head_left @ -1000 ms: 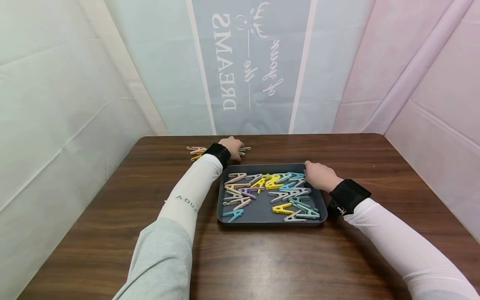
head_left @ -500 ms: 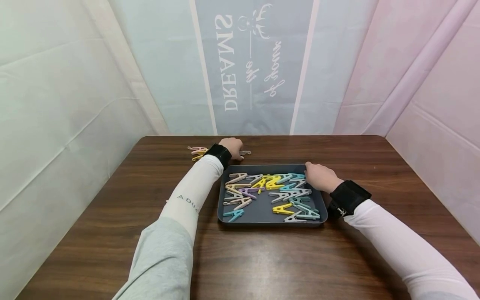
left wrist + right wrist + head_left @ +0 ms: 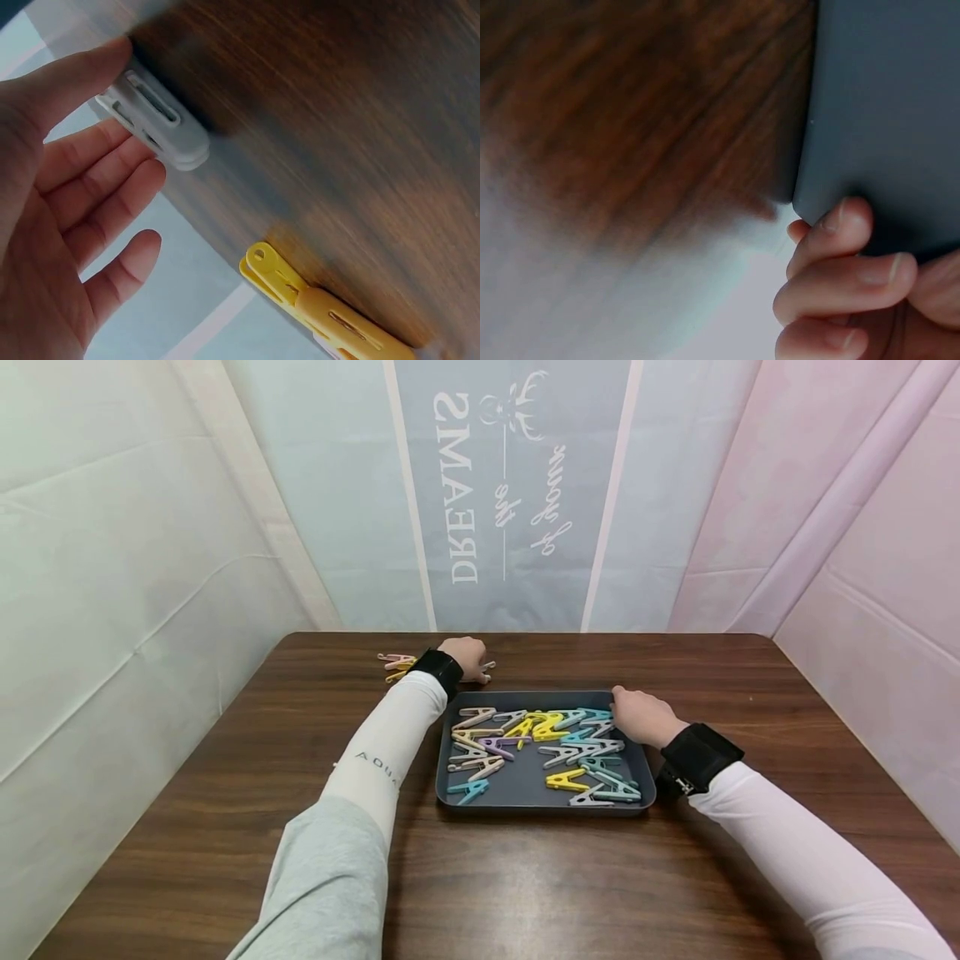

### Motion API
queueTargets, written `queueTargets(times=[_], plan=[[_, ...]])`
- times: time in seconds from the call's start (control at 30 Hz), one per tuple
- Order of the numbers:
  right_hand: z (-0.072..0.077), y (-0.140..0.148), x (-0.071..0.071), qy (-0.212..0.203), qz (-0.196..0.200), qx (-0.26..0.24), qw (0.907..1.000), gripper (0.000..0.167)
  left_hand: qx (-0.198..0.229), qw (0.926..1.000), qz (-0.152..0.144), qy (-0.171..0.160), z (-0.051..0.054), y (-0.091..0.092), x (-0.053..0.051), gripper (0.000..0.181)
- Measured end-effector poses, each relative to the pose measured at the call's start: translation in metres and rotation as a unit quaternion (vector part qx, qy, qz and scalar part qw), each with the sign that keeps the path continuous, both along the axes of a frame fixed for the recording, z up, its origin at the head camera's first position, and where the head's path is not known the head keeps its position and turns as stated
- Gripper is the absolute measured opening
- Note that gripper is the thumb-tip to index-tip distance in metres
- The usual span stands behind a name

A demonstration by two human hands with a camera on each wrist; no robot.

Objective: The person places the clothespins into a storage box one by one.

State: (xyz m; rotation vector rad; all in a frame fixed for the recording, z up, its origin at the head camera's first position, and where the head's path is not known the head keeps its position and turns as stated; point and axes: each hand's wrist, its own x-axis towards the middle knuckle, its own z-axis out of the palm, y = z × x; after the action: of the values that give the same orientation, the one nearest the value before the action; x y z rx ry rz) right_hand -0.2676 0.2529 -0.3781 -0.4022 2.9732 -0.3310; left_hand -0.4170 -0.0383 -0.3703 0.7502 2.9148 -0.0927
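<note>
My left hand (image 3: 463, 658) is at the far side of the table, pinching a grey clothespin (image 3: 159, 124) between thumb and fingers. Beside it, in the left wrist view, lies a yellow clothespin (image 3: 341, 319); pink and yellow ones are partly hidden behind the wrist in the head view. My right hand (image 3: 643, 716) grips the far right corner of a dark grey tray (image 3: 517, 787), fingers curled against its outer wall in the right wrist view. Inside the tray are several clothespins: beige and a purple one (image 3: 502, 745) to the left, yellow, grey and teal ones elsewhere.
The brown wooden table (image 3: 480, 885) carries the tray near its middle. Behind its far edge hangs a pale curtain (image 3: 517, 602) with lettering, and light cloth walls (image 3: 135, 610) stand at both sides.
The grey clothespin has shifted slightly left, in closer to the left hand. The right hand and the tray have stayed in place, and the view has tilted a little.
</note>
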Motion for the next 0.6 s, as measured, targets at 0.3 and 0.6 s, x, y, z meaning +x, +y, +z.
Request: queueTargets(times=[0.3,0.6], plan=[[-0.001,0.000,0.000,-0.006,-0.010,0.003,0.9999,0.036,0.076,0.9970,-0.009,0.007,0.019,-0.017,0.005,0.034],[0.001,-0.002,0.000,-0.015,-0.015,0.006,0.9998,0.034,0.130,0.9902,-0.050,0.005,0.056,-0.020,0.036,0.029]])
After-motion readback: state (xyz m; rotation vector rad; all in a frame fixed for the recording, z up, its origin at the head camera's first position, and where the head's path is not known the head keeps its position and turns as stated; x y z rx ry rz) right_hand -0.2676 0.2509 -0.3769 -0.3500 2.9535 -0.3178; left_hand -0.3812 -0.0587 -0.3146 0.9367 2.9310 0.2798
